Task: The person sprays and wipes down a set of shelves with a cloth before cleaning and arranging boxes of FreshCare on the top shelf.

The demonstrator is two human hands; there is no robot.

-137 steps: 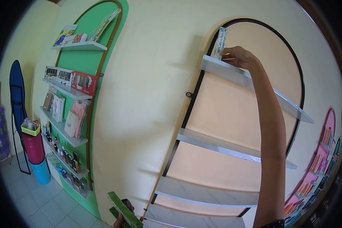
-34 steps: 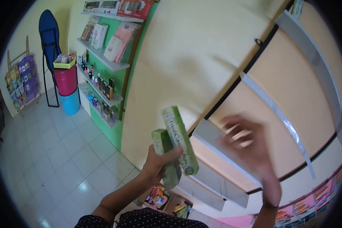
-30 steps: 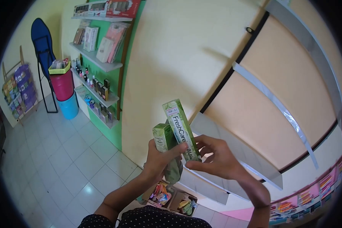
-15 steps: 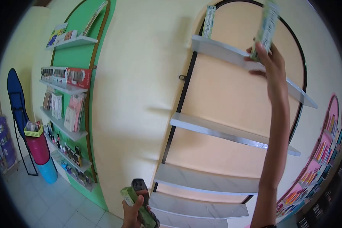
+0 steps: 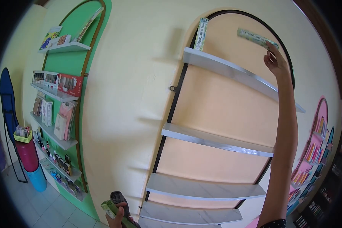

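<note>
High at the right, my right hand [image 5: 276, 62] pinches one end of a long narrow "FreshCare" box [image 5: 254, 37], pale green and white. The box is held nearly level, above the top shelf [image 5: 224, 65] and apart from it. A similar box [image 5: 201, 35] stands upright at that shelf's left end. Low in the view, my left hand [image 5: 116, 219] is closed around a green box [image 5: 109, 208] and a dark, black-topped item [image 5: 119, 199] whose kind I cannot make out. The lower parts of both run out of view.
Marble-patterned shelves [image 5: 216, 140] step down the peach arch panel. At left, a green wall unit [image 5: 60, 62] holds boxes and small bottles. An ironing board [image 5: 7, 95] leans beside a pink bin [image 5: 27, 155]. A pink rack [image 5: 311, 148] stands at far right.
My right hand has turned its box from upright to nearly level and moved slightly right. My left hand has shifted down and left in the view, still holding its items. The camera view has shifted.
</note>
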